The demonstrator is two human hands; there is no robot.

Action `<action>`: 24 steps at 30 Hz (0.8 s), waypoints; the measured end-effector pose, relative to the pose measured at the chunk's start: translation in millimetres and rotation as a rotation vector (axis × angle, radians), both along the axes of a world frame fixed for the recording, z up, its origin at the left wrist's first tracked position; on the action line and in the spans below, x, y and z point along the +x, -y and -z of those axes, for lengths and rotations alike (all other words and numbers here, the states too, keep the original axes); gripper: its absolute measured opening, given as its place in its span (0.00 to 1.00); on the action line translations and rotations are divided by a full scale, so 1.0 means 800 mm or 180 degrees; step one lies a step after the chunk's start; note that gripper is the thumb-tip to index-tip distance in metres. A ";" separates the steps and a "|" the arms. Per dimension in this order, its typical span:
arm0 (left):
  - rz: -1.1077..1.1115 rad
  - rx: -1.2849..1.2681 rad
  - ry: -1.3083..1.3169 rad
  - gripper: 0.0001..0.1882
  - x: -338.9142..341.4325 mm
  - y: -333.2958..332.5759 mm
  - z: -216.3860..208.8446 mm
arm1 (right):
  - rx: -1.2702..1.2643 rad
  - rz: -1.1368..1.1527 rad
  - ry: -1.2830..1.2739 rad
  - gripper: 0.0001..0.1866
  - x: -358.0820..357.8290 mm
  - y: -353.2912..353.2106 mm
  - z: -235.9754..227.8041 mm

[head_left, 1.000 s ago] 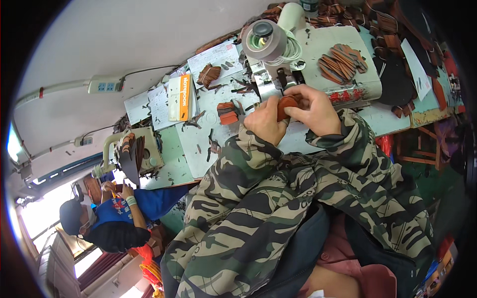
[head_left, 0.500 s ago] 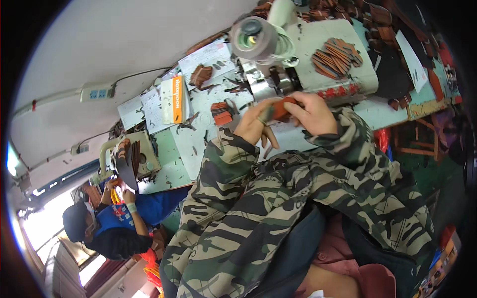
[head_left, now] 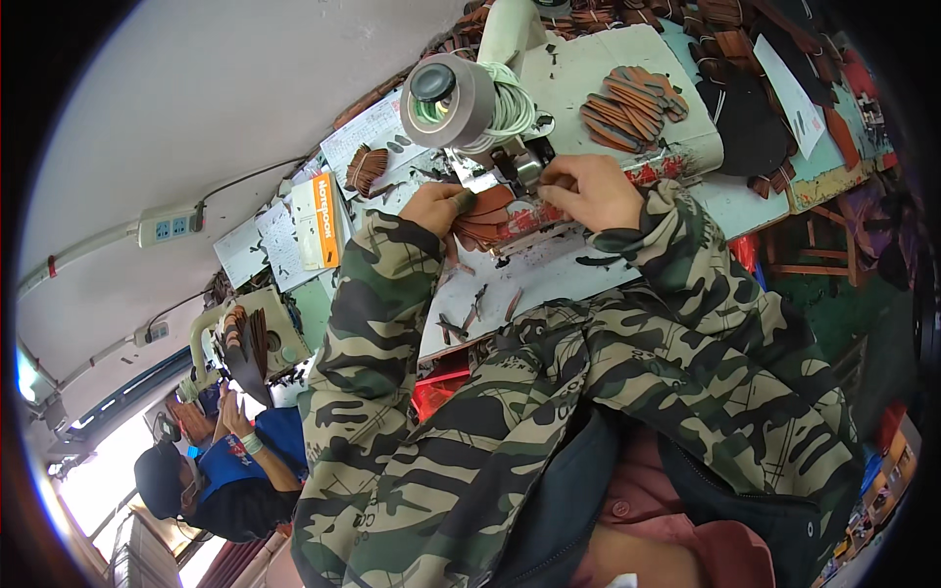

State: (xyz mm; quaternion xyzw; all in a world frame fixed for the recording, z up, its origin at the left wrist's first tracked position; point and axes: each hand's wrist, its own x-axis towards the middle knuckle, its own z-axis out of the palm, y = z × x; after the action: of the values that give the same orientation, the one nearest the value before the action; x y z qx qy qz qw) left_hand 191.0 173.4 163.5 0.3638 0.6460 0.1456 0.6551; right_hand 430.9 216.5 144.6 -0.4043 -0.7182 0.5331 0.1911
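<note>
White wall fills the upper left, and below it a long pale green workbench (head_left: 755, 201) runs across, crowded with brown leather pieces and dark scraps. I sit at a cream machine (head_left: 510, 39) with a grey round housing (head_left: 446, 98) and a coil of pale cord beside it.

My left hand (head_left: 436, 208) now rests at the machine's base, fingers curled and pressed down on a fanned stack of brown leather pieces (head_left: 485, 218) lying on the white work plate (head_left: 510, 284). My right hand (head_left: 588, 188) lies just beside it, fingers pinched on one leather piece at the metal foot under the housing. A second ago both hands were held together nearer my chest, cupping the leather; since then they have moved apart and forward to the machine, so the piece now seems to be fed into it.

More cut leather strips (head_left: 627, 103) lie fanned on the machine's flat top. To my left a notebook with an orange spine (head_left: 319, 223) lies on the bench, and a co-worker in blue (head_left: 235, 470) sits at another machine.
</note>
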 end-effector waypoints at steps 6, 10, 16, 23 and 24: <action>0.0453 -0.0197 0.0448 0.13 0.003 -0.031 -0.008 | 0.1289 -0.0168 0.0627 0.13 -0.016 -0.020 -0.005; 0.0127 0.0110 0.0143 0.13 0.004 -0.021 0.001 | 0.0979 -0.0273 0.0292 0.10 0.011 -0.037 -0.013; 0.0035 -0.0313 0.0434 0.13 0.015 -0.025 -0.010 | 0.1530 -0.0526 0.0207 0.10 0.001 -0.028 0.003; -0.0091 -0.0035 0.0254 0.12 0.011 -0.006 -0.014 | -0.0001 -0.0618 0.0229 0.08 0.034 -0.045 -0.016; -0.0169 -0.0059 0.0276 0.13 0.010 -0.002 -0.014 | 0.0002 -0.0622 0.0225 0.08 0.035 -0.045 -0.014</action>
State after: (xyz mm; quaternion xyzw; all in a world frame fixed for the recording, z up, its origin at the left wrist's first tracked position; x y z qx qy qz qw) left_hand 198.8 175.3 174.4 0.3338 0.6277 0.1726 0.6817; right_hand 459.2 252.1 155.9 -0.3508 -0.7606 0.5344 0.1128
